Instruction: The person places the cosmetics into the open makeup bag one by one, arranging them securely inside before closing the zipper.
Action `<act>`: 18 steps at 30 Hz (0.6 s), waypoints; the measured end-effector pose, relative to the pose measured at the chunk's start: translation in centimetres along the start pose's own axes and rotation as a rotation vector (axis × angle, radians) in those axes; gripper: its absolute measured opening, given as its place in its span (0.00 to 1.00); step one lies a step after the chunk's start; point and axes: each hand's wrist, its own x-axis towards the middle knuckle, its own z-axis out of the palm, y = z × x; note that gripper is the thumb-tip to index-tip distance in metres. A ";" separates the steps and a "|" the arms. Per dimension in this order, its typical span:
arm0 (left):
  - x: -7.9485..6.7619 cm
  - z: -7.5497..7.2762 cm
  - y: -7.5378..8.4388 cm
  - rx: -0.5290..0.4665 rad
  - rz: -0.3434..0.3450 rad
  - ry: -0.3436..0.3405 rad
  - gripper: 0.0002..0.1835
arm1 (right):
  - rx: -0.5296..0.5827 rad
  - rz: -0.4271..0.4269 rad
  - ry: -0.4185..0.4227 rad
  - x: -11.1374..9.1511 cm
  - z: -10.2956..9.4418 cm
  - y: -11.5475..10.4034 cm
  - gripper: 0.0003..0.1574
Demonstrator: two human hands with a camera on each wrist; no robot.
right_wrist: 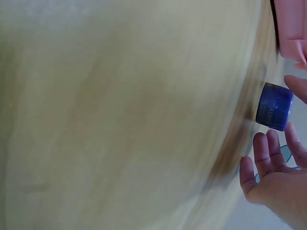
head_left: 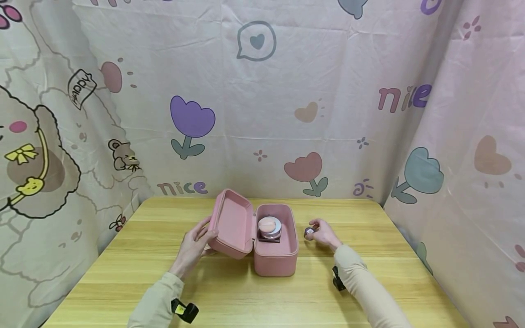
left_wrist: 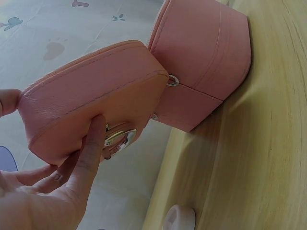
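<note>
A pink cosmetic case (head_left: pixel 275 266) stands on the table with its lid (head_left: pixel 232 223) swung out to the left. My left hand (head_left: pixel 193 246) grips that lid, thumb on the rim and fingers against its outer face, beside a gold-coloured handle (left_wrist: pixel 120 137). Inside the case lies a round powder compact with a peach puff (head_left: pixel 268 226), on top of a dark flat item (head_left: pixel 275 240). To the right of the case, my right hand (head_left: pixel 325 233) pinches a small dark blue jar (right_wrist: pixel 274 106) between thumb and fingertip. Whether the jar touches the table cannot be told.
The wooden table (head_left: pixel 229 300) ends at a patterned curtain (head_left: pixel 254 114) behind and on both sides. A pale round item (left_wrist: pixel 180 218) sits on the table near my left hand, mostly hidden in the head view. Metal rings (left_wrist: pixel 173 80) join lid and case.
</note>
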 end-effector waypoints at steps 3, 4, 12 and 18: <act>0.0 0.0 0.0 -0.001 -0.002 0.002 0.36 | -0.004 0.008 0.005 0.0 0.1 0.1 0.36; 0.0 0.0 0.0 0.000 -0.003 0.003 0.36 | -0.008 0.006 0.005 0.0 0.1 0.2 0.36; 0.0 0.0 0.0 -0.001 0.002 0.001 0.36 | -0.009 0.033 0.004 0.2 0.1 0.5 0.30; 0.0 0.0 0.0 0.000 -0.001 0.005 0.36 | -0.018 0.038 0.002 0.1 0.0 0.5 0.29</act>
